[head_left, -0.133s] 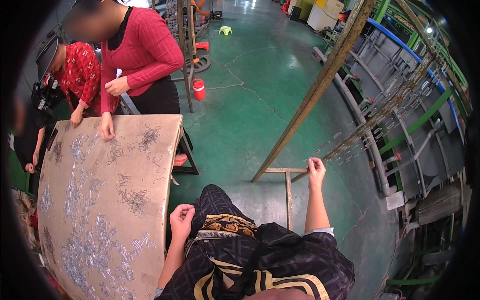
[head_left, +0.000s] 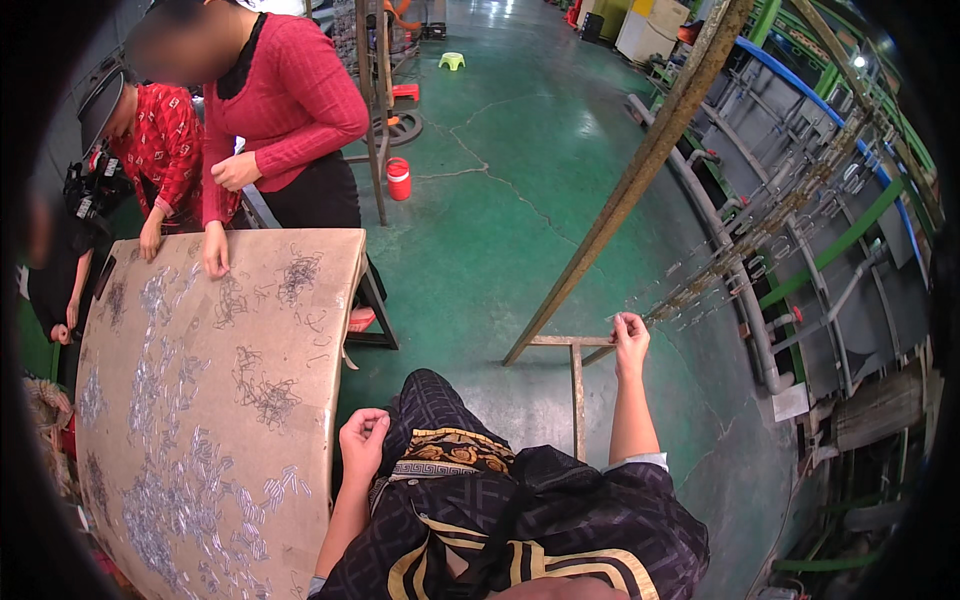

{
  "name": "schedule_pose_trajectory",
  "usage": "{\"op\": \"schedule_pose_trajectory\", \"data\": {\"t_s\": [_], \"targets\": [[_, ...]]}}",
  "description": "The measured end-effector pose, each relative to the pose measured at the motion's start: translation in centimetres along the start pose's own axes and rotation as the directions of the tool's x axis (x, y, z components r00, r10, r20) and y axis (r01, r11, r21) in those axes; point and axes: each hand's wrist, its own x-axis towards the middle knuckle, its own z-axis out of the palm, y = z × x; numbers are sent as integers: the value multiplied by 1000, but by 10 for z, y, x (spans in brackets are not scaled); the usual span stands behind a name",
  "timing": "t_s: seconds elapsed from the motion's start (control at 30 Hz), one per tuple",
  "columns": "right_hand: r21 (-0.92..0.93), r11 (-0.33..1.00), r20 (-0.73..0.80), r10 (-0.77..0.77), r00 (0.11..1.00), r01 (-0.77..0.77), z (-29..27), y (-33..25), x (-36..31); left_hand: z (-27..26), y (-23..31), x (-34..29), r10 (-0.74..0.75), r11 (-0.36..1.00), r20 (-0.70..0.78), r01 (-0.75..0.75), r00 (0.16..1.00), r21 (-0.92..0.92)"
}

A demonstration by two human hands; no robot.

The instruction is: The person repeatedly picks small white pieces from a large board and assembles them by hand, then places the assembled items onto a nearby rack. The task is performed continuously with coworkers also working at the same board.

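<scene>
My right hand [head_left: 630, 343] is raised at the lower end of a rusty bar [head_left: 712, 273] hung with small wire hooks and metal links. Its thumb and fingertips are pinched together, and a faint thin bit shows at the tips, too small to name. My left hand [head_left: 364, 438] hovers just beside the right edge of the cardboard-topped table [head_left: 310, 390]. Its fingers are curled closed; whatever they hold, if anything, is hidden. Across the cardboard lie many shiny metal links [head_left: 200, 500] and tangled piles of dark wire hooks [head_left: 265, 390].
A rusty upright post [head_left: 630, 180] slants between me and the green floor [head_left: 510, 220]. Two people stand at the table's far side, one in a red sweater [head_left: 300, 100] with a hand on the cardboard. Pipes [head_left: 700, 195] run along the right. A red jug [head_left: 398, 180] stands on the floor.
Almost nothing differs. My right hand has shifted very slightly up and left at the bar's end; my left hand stays where it was.
</scene>
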Motion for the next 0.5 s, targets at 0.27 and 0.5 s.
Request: {"op": "schedule_pose_trajectory", "data": {"t_s": [0.27, 0.5], "targets": [[13, 1000, 17, 22, 1000, -22, 8, -5, 12, 1, 5, 0, -14, 1000, -16, 15, 1000, 25], [-60, 997, -9, 37, 999, -38, 1, 9, 14, 1, 2, 3, 7, 1000, -10, -7, 1000, 14]]}}
